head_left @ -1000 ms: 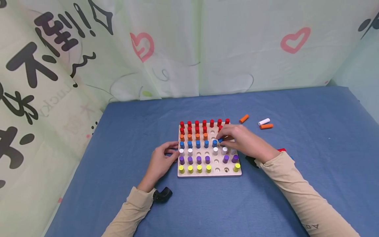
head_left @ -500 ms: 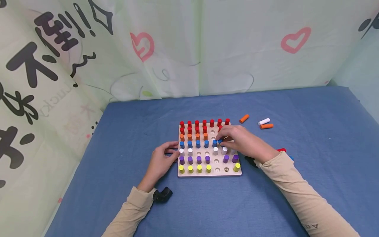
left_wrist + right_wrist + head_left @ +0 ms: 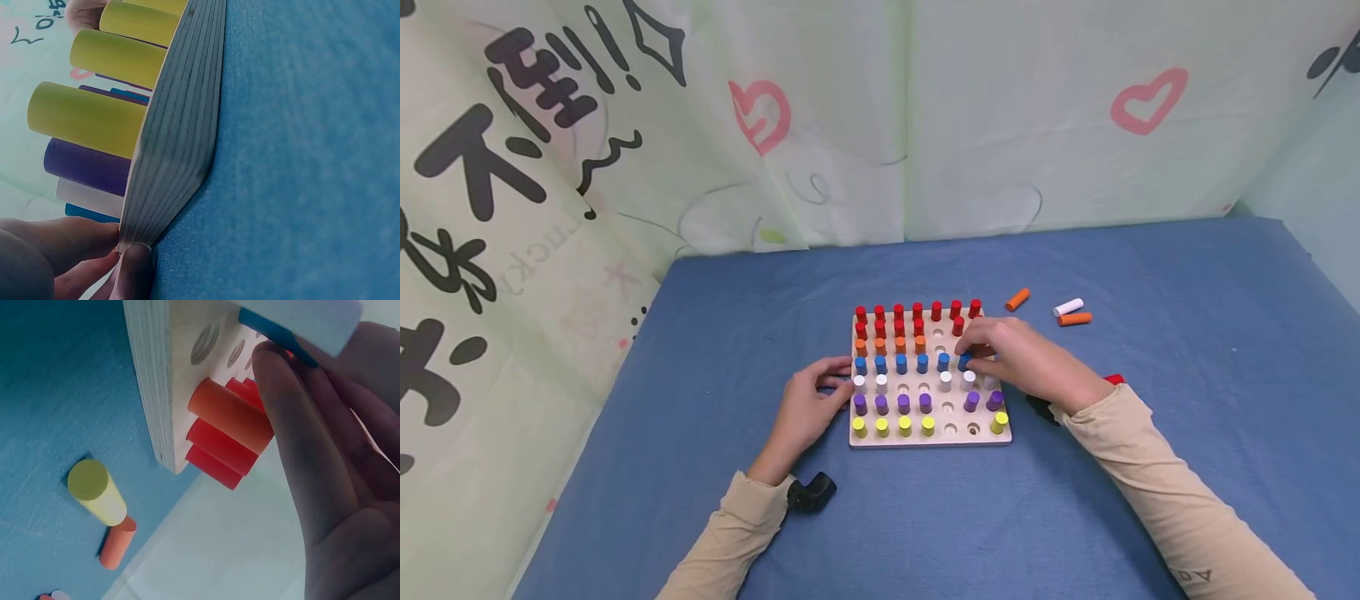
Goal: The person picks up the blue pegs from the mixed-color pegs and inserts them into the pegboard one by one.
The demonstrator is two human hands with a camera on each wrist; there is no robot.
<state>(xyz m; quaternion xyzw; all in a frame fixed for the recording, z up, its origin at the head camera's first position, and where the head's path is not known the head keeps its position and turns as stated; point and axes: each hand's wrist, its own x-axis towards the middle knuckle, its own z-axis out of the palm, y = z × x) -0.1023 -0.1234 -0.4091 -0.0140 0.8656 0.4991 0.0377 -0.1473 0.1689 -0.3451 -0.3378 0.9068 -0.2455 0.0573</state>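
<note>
A wooden pegboard [image 3: 931, 440] lies on the blue cloth, holding rows of red, orange, blue, white, purple and yellow pegs, with several holes bare. My right hand [image 3: 1000, 357] pinches a blue peg [image 3: 963, 362] standing in the blue row. The right wrist view shows its fingers [image 3: 294, 425] by that blue peg [image 3: 275, 334], above an orange peg [image 3: 228, 415]. My left hand [image 3: 812, 402] holds the board's left edge. In the left wrist view its fingertips [image 3: 132, 275] grip the board's edge [image 3: 181, 125] beside the yellow pegs [image 3: 87, 119].
Loose pegs lie beyond the board's far right corner: an orange one [image 3: 1018, 299], a white one [image 3: 1068, 307] and another orange [image 3: 1075, 318]. A yellow peg [image 3: 97, 490] lies close to that corner. A red piece [image 3: 1114, 379] shows behind my right wrist. Printed curtains enclose the table.
The blue peg, tilted over the board earlier, now stands upright in the blue row, with my right hand slightly lower. My left hand has not moved.
</note>
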